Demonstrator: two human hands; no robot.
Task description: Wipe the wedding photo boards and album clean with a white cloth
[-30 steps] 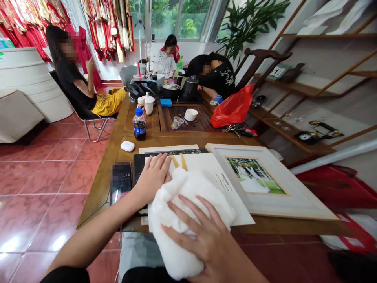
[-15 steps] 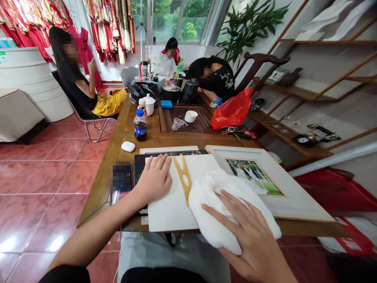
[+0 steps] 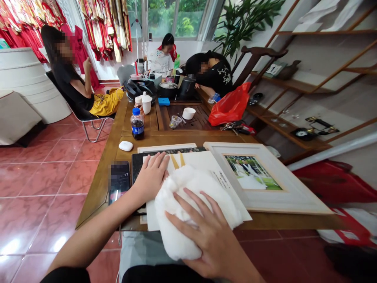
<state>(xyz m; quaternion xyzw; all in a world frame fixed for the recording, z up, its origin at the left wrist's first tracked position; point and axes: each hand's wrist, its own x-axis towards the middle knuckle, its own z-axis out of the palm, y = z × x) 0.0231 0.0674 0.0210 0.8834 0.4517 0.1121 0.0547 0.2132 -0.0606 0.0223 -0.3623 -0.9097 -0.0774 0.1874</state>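
Note:
My right hand (image 3: 206,236) presses flat, fingers spread, on a fluffy white cloth (image 3: 188,204) that lies over a white board (image 3: 206,165) at the near table edge. A gold stand piece (image 3: 178,160) on the board shows just past the cloth. My left hand (image 3: 151,177) rests flat on the board's left side, fingers stretched out. A white picture frame (image 3: 265,184) holding a wedding photo lies to the right of the board.
A phone (image 3: 119,181) lies at the left of the wooden table (image 3: 108,157), with an earbud case (image 3: 126,146), a cola bottle (image 3: 137,124), tea ware and a red bag (image 3: 231,106) farther back. Three people sit beyond. Shelves stand at the right.
My right hand first swept the cloth right across the board toward the frame, then back left over the board's middle. My left hand stayed put.

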